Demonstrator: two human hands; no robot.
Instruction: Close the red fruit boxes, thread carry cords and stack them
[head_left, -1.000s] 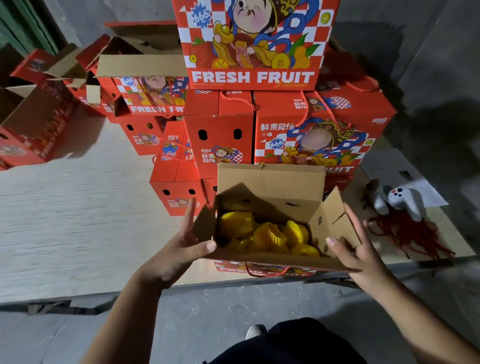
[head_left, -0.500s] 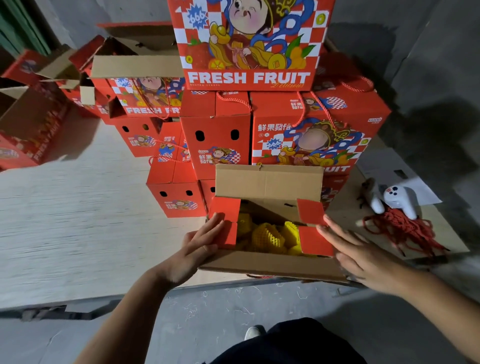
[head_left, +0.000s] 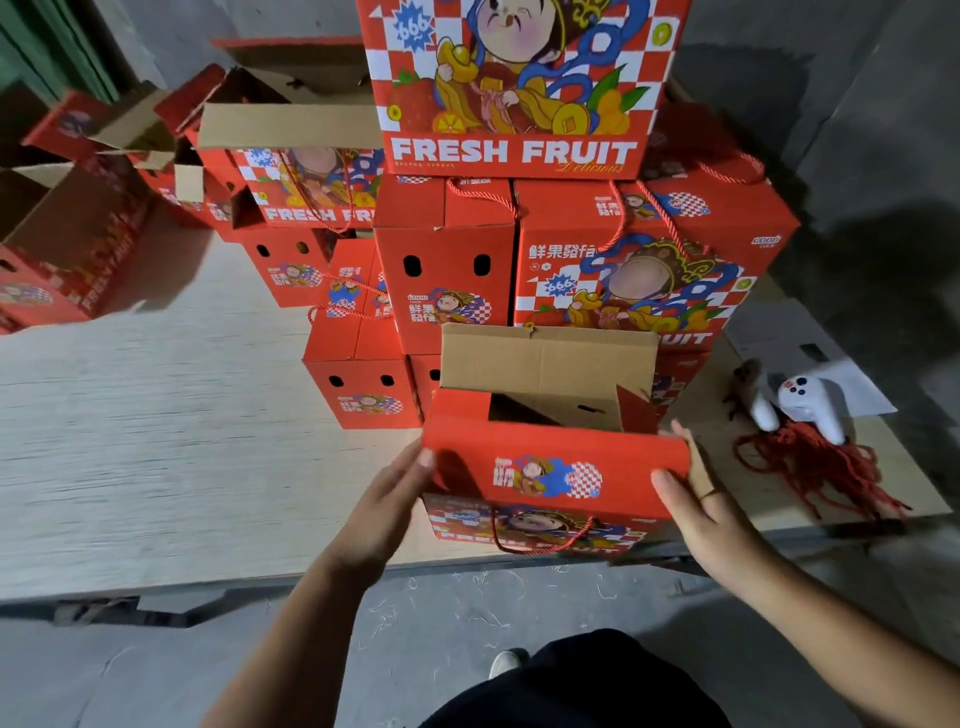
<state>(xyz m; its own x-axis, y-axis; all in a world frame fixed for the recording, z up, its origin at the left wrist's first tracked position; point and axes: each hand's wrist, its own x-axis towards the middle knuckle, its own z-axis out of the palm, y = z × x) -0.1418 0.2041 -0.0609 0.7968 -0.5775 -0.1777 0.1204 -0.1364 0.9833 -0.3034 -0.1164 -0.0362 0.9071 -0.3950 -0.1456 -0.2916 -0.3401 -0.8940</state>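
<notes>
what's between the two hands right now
In the head view, the red box's near top flap spans between the left hand and right hand, which touch its ends.

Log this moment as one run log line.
step: closing box | near flap: folded over | far flap: up | left hand, right hand: open, on flap ends

Red fruit box (head_left: 550, 478) at the table edge (head_left: 208, 577) — near flap folded over, far flap upright — closed boxes (head_left: 447, 270) stacked behind

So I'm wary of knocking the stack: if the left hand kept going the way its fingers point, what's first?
Probably the near flap of the open box; the left hand already touches its end.
</notes>
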